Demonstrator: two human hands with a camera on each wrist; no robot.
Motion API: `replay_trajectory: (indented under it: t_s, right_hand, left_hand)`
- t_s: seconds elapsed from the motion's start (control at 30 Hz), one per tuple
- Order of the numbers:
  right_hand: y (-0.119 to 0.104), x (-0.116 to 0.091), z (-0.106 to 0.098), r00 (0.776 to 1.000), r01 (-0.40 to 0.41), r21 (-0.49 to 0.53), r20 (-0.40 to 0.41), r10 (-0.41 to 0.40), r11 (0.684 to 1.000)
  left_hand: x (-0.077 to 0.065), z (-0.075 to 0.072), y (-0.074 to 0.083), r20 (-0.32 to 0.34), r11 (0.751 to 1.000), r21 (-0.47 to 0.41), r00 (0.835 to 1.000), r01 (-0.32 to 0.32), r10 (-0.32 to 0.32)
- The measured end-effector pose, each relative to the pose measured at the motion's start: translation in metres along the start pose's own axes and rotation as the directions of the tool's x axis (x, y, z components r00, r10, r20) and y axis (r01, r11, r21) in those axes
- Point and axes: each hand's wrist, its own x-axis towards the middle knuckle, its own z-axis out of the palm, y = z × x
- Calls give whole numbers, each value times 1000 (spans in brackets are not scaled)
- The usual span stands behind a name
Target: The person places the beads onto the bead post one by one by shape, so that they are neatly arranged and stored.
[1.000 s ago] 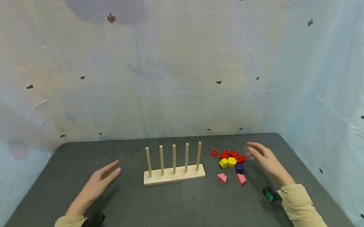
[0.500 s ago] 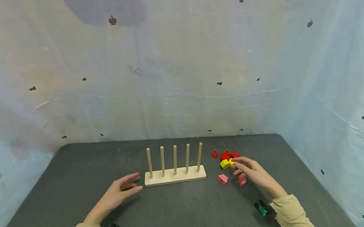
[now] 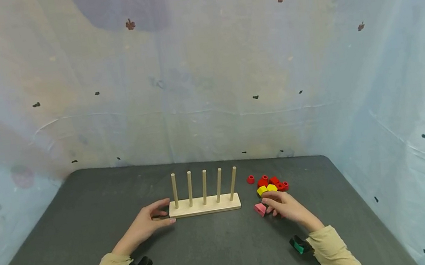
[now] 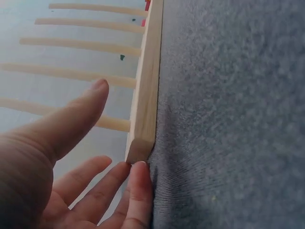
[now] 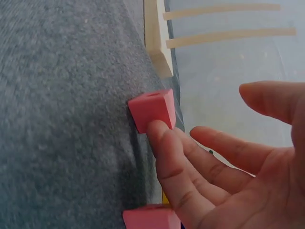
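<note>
A wooden stand with several upright pegs (image 3: 205, 209) sits mid-table in the head view. My left hand (image 3: 144, 225) is at its left end. In the left wrist view, its fingertips are right at the end of the wooden base (image 4: 147, 105), with the thumb lifted apart. My right hand (image 3: 289, 209) reaches to a pink block (image 3: 260, 209) to the right of the stand. In the right wrist view, its lower fingertips meet the near side of that pink block (image 5: 152, 110), and the thumb stays well away. A second pink block (image 5: 150, 218) lies behind the fingers, hidden in the head view.
Two yellow hexagonal blocks (image 3: 262, 191) and several red pieces (image 3: 263, 183) lie grouped just beyond my right hand. One red piece (image 3: 250, 179) sits slightly apart. Behind the dark tabletop (image 3: 215, 260) hangs a pale printed sheet (image 3: 197, 84).
My left hand has moved right, up to the stand's end. My right hand has come left and nearer, from beside the red pieces to the pink block. The blocks and stand look unmoved.
</note>
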Motion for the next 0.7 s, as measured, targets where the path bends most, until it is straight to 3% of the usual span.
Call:
replay_trajectory:
  t_s: [0.2, 0.7]
  right_hand:
    - [1, 3, 5, 1000, 16, -27, 14, -16, 1000]
    - [4, 9, 16, 996, 40, -178, -65, -53, 983]
  left_hand:
    - [10, 3, -5, -27, 999, 38, 1000, -12, 13]
    - [28, 7, -5, -63, 992, 122, 998, -9, 17]
